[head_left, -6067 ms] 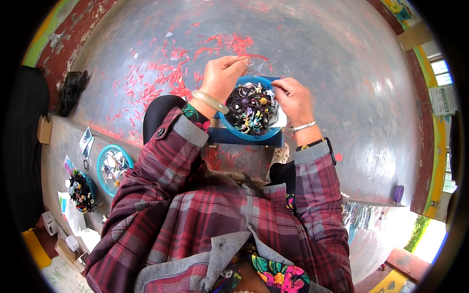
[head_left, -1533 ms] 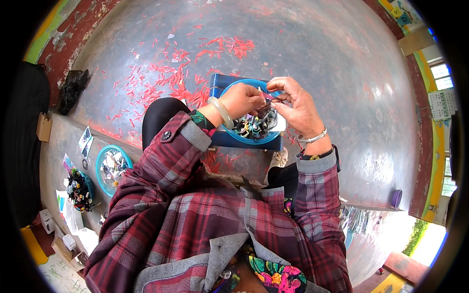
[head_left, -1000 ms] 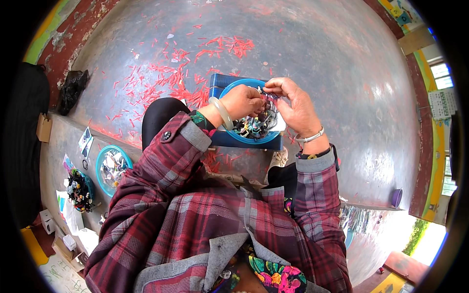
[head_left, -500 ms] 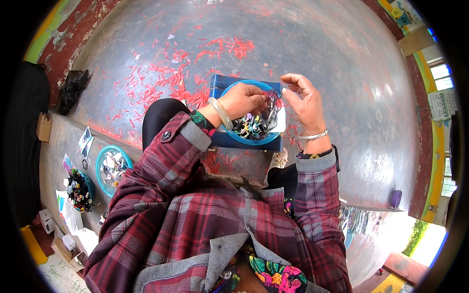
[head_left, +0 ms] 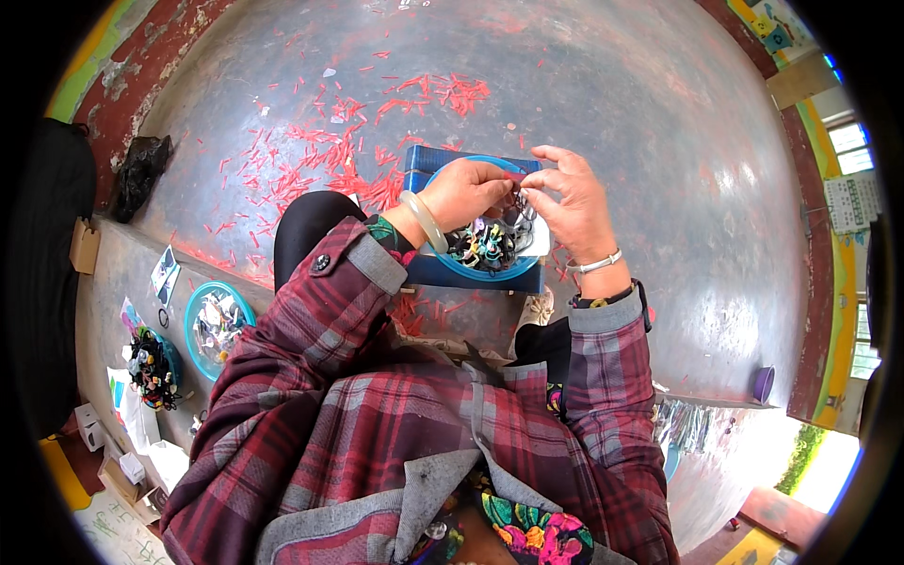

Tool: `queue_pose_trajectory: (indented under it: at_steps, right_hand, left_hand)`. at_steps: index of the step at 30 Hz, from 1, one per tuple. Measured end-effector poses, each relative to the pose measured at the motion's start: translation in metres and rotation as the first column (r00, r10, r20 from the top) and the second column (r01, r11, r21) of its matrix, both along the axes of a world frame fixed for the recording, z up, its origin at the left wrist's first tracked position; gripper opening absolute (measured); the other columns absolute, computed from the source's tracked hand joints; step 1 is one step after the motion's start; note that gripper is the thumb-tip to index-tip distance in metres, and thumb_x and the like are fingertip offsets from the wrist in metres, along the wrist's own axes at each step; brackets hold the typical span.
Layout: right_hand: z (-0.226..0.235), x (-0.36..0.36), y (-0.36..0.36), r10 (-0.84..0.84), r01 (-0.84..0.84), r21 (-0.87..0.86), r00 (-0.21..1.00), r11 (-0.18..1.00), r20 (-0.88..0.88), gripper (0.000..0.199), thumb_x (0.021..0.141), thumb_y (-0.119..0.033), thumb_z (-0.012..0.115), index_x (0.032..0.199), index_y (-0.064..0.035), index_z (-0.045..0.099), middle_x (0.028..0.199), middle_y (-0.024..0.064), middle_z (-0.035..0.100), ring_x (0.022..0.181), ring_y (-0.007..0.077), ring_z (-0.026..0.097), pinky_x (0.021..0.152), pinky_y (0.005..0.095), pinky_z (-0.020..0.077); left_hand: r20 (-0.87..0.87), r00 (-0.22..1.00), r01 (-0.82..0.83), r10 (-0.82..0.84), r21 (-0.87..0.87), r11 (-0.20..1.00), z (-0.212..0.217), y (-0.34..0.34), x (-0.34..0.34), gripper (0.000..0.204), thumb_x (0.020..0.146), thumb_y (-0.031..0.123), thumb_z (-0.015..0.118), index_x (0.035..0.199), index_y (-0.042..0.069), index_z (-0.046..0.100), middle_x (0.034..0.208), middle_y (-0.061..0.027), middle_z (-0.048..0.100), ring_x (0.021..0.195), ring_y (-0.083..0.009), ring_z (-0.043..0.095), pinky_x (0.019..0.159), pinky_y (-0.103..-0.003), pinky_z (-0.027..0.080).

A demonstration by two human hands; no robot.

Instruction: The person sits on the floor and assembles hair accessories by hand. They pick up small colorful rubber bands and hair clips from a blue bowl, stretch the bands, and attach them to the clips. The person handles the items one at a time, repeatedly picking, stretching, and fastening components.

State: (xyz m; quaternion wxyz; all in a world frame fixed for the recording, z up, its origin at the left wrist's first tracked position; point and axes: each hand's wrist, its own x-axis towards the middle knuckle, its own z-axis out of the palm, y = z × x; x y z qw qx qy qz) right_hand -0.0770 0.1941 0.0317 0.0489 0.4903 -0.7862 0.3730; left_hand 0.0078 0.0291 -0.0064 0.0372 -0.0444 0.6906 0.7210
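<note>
Over a round blue basin (head_left: 496, 273), my left hand (head_left: 465, 196) is closed in a pinch, a pale bangle at its wrist. A small red piece (head_left: 514, 176) shows at its fingertips. My right hand (head_left: 571, 202) meets it from the right, thumb and forefinger pinched close to the left fingertips and another finger raised. Dark thin strands hang just below; which fingers hold them is hard to see. In the basin lies a heap of black bands with small coloured ornaments (head_left: 482, 247), looking like hair ties. The basin rests on a dark blue box-like stand (head_left: 443, 275).
Red slivers (head_left: 348, 165) litter the floor ahead and left. Beside my left arm stand another blue basin (head_left: 191, 320) of pale pieces and a container of dark bands (head_left: 151, 365). A black plastic bag (head_left: 143, 174) lies by the wall; a purple bowl (head_left: 764, 384) is far right.
My right hand has moved left to the left fingertips, its thumb and forefinger closing from apart into a pinch. The left hand has barely moved.
</note>
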Motion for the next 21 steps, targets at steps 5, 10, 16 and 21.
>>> queue_pose_trajectory:
  at_steps: [5, 10, 16, 21]
  right_hand:
    - [0.003, 0.009, -0.006, 0.108, -0.063, 0.171, 0.958, 0.983, -0.267, 0.011, 0.065, -0.007, 0.063, 0.075, -0.0045, 0.065, 0.105, 0.0146, 0.06, 0.102, 0.0357, 0.053, 0.085, 0.0404, 0.0436]
    - [0.0, 0.003, -0.003, 0.005, -0.003, -0.024, 0.997, 1.0, 0.073, 0.012, 0.071, -0.014, 0.064, 0.076, -0.0034, 0.065, 0.099, 0.0137, 0.061, 0.095, 0.0277, 0.057, 0.079, 0.0349, 0.0463]
    - [-0.012, -0.017, 0.006, -0.395, 0.251, 0.344, 0.795, 0.905, 0.46, 0.053, 0.08, -0.051, 0.057, 0.067, 0.0002, 0.063, 0.054, 0.007, 0.053, 0.052, 0.0145, 0.047, 0.053, 0.0291, 0.037]
    - [-0.023, -0.011, -0.002, -0.109, 0.134, 0.049, 0.492, 0.99, 0.864, 0.029, 0.079, -0.026, 0.066, 0.074, 0.0021, 0.064, 0.068, 0.0037, 0.061, 0.06, 0.0104, 0.052, 0.056, 0.025, 0.0407]
  left_hand:
    - [0.011, 0.999, 0.032, -0.032, -0.036, 0.999, -0.003, 0.001, -0.001, 0.027, 0.091, 0.017, 0.048, 0.107, -0.003, 0.059, 0.091, -0.009, 0.063, 0.078, -0.0126, 0.061, 0.069, -0.027, 0.053]
    - [0.077, 0.997, 0.026, -0.024, -0.028, 0.999, -0.007, 0.001, -0.001, 0.028, 0.091, 0.016, 0.049, 0.108, -0.004, 0.058, 0.092, -0.0093, 0.063, 0.078, -0.0131, 0.061, 0.069, -0.027, 0.053]
    - [0.007, 1.0, 0.025, -0.024, -0.175, 0.984, -0.005, 0.002, -0.002, 0.028, 0.09, 0.016, 0.05, 0.107, -0.004, 0.058, 0.09, -0.0095, 0.064, 0.079, -0.0133, 0.061, 0.069, -0.026, 0.053]
    - [-0.21, 0.977, -0.043, -0.021, -0.298, 0.954, -0.008, 0.007, 0.001, 0.021, 0.083, 0.011, 0.05, 0.09, -0.004, 0.063, 0.074, -0.0145, 0.064, 0.064, -0.0216, 0.062, 0.06, -0.032, 0.048]
